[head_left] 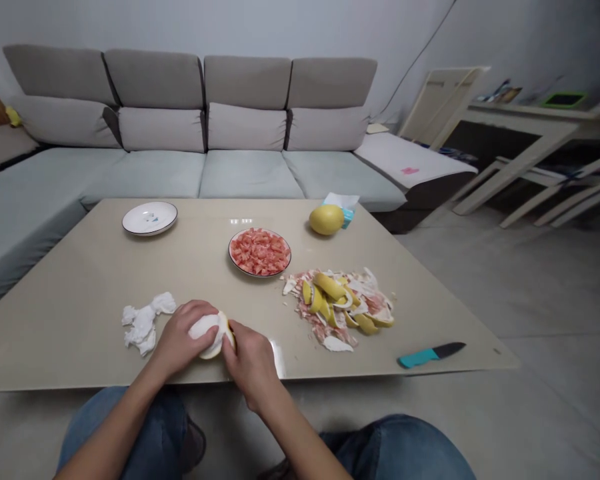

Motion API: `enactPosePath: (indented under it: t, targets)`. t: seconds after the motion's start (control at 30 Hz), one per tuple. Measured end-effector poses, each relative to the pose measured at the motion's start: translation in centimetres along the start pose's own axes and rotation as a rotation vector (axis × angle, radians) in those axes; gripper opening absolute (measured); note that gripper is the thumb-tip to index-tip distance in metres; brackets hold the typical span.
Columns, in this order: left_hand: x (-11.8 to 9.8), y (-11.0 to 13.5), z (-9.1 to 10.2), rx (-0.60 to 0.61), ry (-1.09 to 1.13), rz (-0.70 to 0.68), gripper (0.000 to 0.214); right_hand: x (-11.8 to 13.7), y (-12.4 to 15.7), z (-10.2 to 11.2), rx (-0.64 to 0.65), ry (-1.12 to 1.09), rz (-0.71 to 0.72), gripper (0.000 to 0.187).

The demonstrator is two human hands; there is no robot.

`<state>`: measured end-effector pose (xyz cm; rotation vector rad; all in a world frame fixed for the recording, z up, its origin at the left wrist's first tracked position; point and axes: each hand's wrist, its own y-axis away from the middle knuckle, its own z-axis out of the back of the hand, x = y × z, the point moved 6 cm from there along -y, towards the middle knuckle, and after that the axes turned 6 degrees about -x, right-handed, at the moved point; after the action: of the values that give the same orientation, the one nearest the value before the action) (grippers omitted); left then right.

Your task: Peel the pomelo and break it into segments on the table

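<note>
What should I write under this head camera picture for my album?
Two bare hands, left hand and right hand, grip a partly peeled yellow pomelo at the beige table edge.

Two plates stand on the bench (80, 280): one empty plate (149, 218) and one plate of red fruit pieces (259, 252). One whole pomelo (326, 219), one partly peeled pomelo (211, 335), one heap of peel (343, 305), one knife (430, 354), one crumpled tissue (143, 321).

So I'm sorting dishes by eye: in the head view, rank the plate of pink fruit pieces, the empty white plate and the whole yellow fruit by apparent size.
1. Plate of pink fruit pieces.
2. Empty white plate: only slightly smaller and farther away, so unsure.
3. Whole yellow fruit, clearly smallest.
</note>
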<state>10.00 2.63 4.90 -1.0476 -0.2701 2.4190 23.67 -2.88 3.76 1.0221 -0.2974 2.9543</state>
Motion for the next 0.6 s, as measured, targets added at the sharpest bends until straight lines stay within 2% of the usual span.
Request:
enactPosePath:
  t: [0.17,0.27,0.4,0.6]
  targets:
    - [-0.3,0.4,-0.1,0.001,-0.017,-0.020,0.021,-1.7,-1.8,-0.4,-0.011,0.014,-0.076,0.025]
    - [0.0,1.0,0.1,0.008,-0.013,-0.045,0.025,-3.0,-2.5,-0.2,0.006,-0.032,-0.069,0.027]
    - [0.8,1.4,0.6,0.041,0.047,-0.076,0.028,-3.6,-1.9,-0.2,0.029,-0.150,-0.035,0.023]
    - [1.5,0.3,0.6,0.066,0.068,-0.029,0.025,-4.9,-0.9,0.8,0.003,-0.231,-0.076,0.027]
